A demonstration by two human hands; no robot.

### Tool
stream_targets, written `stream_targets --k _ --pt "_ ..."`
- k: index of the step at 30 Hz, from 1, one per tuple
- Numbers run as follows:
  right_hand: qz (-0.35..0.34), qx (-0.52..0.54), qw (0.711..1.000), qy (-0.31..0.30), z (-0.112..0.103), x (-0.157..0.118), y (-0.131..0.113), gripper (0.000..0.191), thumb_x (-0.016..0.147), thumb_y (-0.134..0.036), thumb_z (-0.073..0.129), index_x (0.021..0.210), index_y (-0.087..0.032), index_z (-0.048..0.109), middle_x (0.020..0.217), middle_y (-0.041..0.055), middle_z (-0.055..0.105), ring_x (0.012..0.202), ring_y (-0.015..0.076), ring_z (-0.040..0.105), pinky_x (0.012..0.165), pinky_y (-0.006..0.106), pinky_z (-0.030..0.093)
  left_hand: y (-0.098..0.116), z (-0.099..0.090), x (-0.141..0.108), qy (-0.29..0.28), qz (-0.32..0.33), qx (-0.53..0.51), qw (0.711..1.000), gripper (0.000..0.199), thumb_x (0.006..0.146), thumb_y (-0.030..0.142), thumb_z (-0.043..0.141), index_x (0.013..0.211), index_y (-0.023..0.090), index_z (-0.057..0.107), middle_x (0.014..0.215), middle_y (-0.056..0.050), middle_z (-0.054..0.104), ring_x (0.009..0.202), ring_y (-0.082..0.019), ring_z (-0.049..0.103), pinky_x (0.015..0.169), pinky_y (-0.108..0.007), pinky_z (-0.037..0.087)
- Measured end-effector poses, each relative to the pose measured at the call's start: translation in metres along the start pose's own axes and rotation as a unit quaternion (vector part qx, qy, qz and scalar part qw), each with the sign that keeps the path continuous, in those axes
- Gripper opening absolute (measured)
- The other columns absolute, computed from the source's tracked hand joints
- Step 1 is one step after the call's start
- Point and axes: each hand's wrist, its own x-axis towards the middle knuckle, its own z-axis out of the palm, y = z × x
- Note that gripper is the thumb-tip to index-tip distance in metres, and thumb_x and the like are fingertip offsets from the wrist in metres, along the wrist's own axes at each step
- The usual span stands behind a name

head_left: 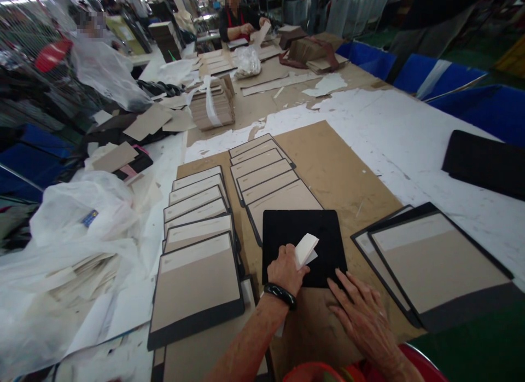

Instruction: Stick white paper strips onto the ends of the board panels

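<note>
My left hand [287,270], with a dark bangle on the wrist, is closed on a small folded white paper [305,248]. It rests over a black rectangular panel [303,229] lying flat in front of me. Fingers spread, my right hand [361,308] lies with its fingertips at the panel's lower right edge and its palm over the brown board. Left of the panel is an overlapping row of beige panels with dark borders [197,278]. Another such row [266,179] runs away behind the black panel, partly under it.
More beige panels [443,261] overlap at the right, near dark folded material [484,163]. Brown board [328,157] covers the table's middle. Plastic bags [98,207] and loose sheets crowd the left side. A tied stack [211,105] stands farther back. A co-worker [240,21] handles pieces at the far end.
</note>
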Motion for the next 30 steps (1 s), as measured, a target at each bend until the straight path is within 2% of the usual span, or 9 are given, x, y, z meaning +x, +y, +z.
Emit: stream_targets --k 6,12,17,22,27,30 --pt "-0.007 -0.021 1.000 -0.013 0.004 0.011 -0.006 0.042 0.083 -0.036 0.052 0.124 -0.028 0.051 0.136 0.0114 0.043 0.123 0.0291 0.038 0.098 0.049 0.028 -0.001 0.001 0.000 0.005 0.006 0.004 1.000 0.042 0.071 0.043 0.066 0.100 0.024 0.043 0.104 -0.001 0.054 0.084 -0.023 0.062 0.066 -0.032 0.045" --pt "0.015 0.013 1.000 0.003 0.000 0.004 -0.004 0.037 0.085 -0.040 0.048 0.121 -0.032 0.054 0.133 0.0090 0.047 0.121 0.0290 0.040 0.099 0.052 0.027 0.000 0.000 0.000 0.006 0.002 0.006 1.000 0.042 0.070 0.043 0.067 0.099 0.023 0.043 0.104 -0.001 0.054 0.085 -0.022 0.062 0.067 -0.031 0.045" --pt "0.023 -0.010 1.000 -0.004 0.003 0.010 -0.008 0.040 0.084 -0.038 0.050 0.123 -0.031 0.052 0.137 0.0100 0.042 0.122 0.0300 0.040 0.100 0.052 0.026 0.000 -0.002 0.000 0.000 0.001 0.006 1.000 0.041 0.072 0.043 0.065 0.100 0.023 0.043 0.105 -0.002 0.054 0.087 -0.021 0.061 0.067 -0.029 0.044" --pt "-0.003 -0.013 1.000 -0.014 0.002 0.006 0.001 0.041 0.083 -0.037 0.052 0.124 -0.033 0.050 0.137 0.0081 0.043 0.123 0.0283 0.039 0.100 0.051 0.027 0.002 -0.003 0.000 -0.007 -0.001 0.007 1.000 0.041 0.073 0.043 0.065 0.101 0.024 0.043 0.105 -0.002 0.054 0.086 -0.021 0.061 0.068 -0.031 0.045" --pt "0.029 -0.033 0.999 -0.005 0.002 0.002 0.010 0.044 0.084 -0.036 0.050 0.127 -0.023 0.048 0.136 0.0103 0.044 0.124 0.0298 0.037 0.101 0.052 0.026 0.002 -0.004 0.000 -0.011 0.000 0.007 1.000 0.041 0.072 0.043 0.065 0.101 0.024 0.043 0.105 -0.002 0.054 0.087 -0.021 0.061 0.069 -0.031 0.045" --pt "-0.007 -0.031 0.999 -0.010 0.002 0.005 0.005 0.046 0.083 -0.036 0.051 0.127 -0.022 0.048 0.134 0.0068 0.048 0.124 0.0298 0.036 0.102 0.051 0.024 0.001 -0.004 0.001 -0.009 0.004 0.006 1.000 0.040 0.072 0.043 0.064 0.100 0.024 0.043 0.104 -0.001 0.054 0.087 -0.021 0.061 0.068 -0.031 0.046"
